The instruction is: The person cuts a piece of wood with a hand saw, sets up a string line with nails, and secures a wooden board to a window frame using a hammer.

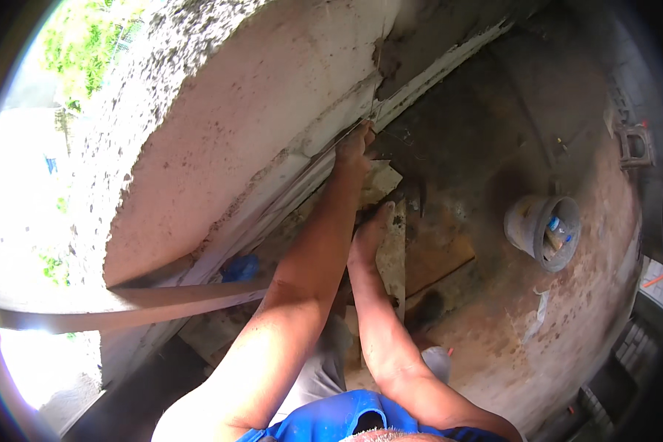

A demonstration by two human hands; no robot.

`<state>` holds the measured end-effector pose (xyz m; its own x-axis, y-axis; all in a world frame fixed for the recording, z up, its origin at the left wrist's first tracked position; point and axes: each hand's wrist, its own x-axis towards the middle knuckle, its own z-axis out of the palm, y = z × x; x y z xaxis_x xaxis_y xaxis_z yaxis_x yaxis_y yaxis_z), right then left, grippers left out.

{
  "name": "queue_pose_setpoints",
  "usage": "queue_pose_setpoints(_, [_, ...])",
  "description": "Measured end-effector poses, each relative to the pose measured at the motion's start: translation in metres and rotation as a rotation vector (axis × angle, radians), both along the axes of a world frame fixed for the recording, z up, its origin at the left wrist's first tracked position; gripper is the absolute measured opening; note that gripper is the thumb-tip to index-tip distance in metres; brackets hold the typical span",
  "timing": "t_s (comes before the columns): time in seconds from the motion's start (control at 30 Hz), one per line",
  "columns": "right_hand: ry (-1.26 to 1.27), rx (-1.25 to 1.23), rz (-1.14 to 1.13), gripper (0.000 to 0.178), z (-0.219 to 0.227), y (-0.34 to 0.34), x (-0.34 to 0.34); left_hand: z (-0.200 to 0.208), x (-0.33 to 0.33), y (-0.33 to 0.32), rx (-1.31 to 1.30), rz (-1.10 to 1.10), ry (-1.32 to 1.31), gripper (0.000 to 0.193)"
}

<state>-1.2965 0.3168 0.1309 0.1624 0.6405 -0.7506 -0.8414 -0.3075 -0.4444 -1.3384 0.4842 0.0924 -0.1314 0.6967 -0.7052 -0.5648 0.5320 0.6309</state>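
My left hand [355, 143] reaches to the foot of the pale plastered wall [250, 118], its fingers closed near a thin string or wire that runs along the wall. What it grips is too small to make out. Closer to me, my right hand [371, 230] is low over a narrow board [395, 254], its fingers curled together. Whatever it holds is hidden by the hand. Just beyond it lies a pale, flat, angular piece [383, 179].
On the right a grey bucket [523, 225] leans on the stained floor [486, 324], with blue and tan items inside. A hollow block [633, 145] sits farther right. At left, a long wooden beam [162, 298] sticks out past the wall, near a blue plastic item [241, 268].
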Motion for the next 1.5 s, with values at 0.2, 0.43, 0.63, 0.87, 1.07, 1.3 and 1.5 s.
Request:
queue_pose_setpoints(0.2, [-0.149, 0.017, 0.001, 0.056, 0.015, 0.005, 0.003, 0.003, -0.006, 0.004, -0.014, -0.030, 0.006, 0.025])
queue_pose_setpoints(0.43, [-0.729, 0.088, 0.237, 0.058, -0.077, 0.033, -0.011, 0.006, 0.016, 0.009, -0.031, -0.014, -0.050, 0.018])
queue_pose_setpoints(0.63, [-0.115, -0.106, -0.044, 0.069, -0.011, 0.014, -0.008, 0.001, -0.006, 0.003, -0.027, -0.023, -0.004, 0.018])
queue_pose_setpoints(0.87, [0.207, 0.504, 0.036, 0.061, -0.052, 0.015, 0.018, 0.003, 0.004, 0.006, 0.024, 0.011, -0.037, 0.019])
queue_pose_setpoints(1.07, [-0.063, 0.333, 0.141, 0.051, -0.037, 0.031, 0.002, -0.002, -0.003, 0.003, 0.046, 0.015, -0.041, 0.021])
queue_pose_setpoints(1.3, [-1.631, 0.202, 0.134, 0.050, -0.060, 0.021, -0.008, 0.000, 0.009, 0.007, 0.034, -0.025, -0.067, 0.020])
queue_pose_setpoints(1.5, [-0.116, 0.085, 0.063, 0.059, -0.053, 0.020, 0.002, 0.000, -0.003, 0.003, 0.002, -0.020, -0.028, 0.021])
